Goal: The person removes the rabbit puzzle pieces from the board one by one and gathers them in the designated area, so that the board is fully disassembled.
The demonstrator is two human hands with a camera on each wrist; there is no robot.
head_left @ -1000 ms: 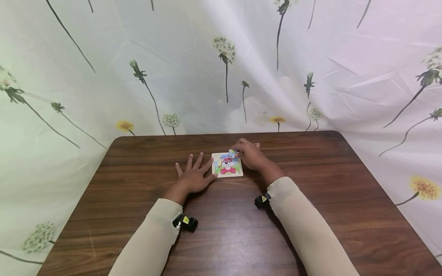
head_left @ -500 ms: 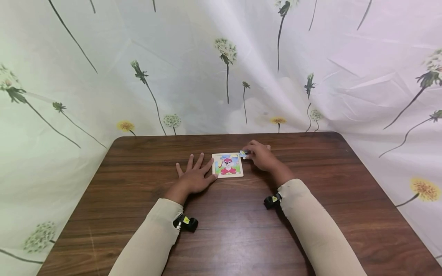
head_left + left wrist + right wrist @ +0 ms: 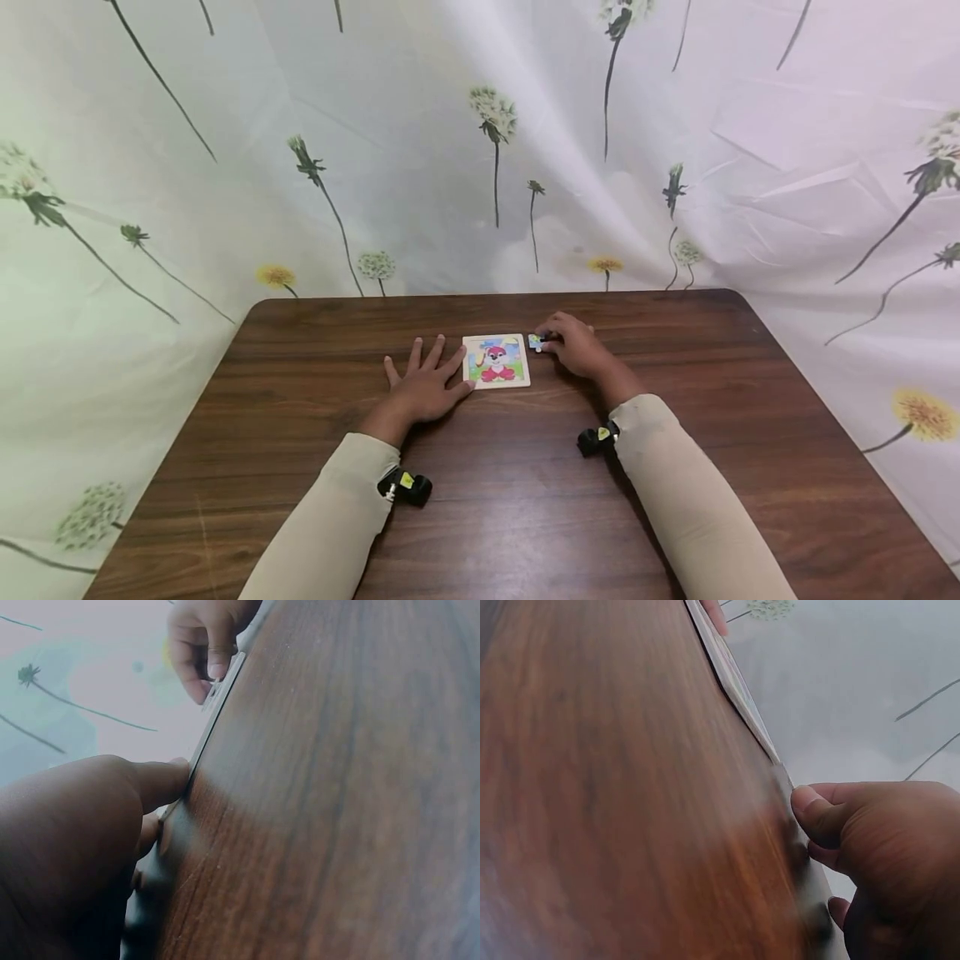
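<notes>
Now the puzzle piece (image 3: 536, 342) is peeking from the right hand's (image 3: 576, 345) pinch, just right of the puzzle (image 3: 496, 362); the left hand (image 3: 424, 389), fingers spread, is touching the puzzle. Head view's showing its printed animal (image 3: 497, 358), left wrist view only its thin edge (image 3: 219, 709).

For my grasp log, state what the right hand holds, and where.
The right hand pinches a blue-and-yellow jigsaw piece by its right side in the head view.
</notes>
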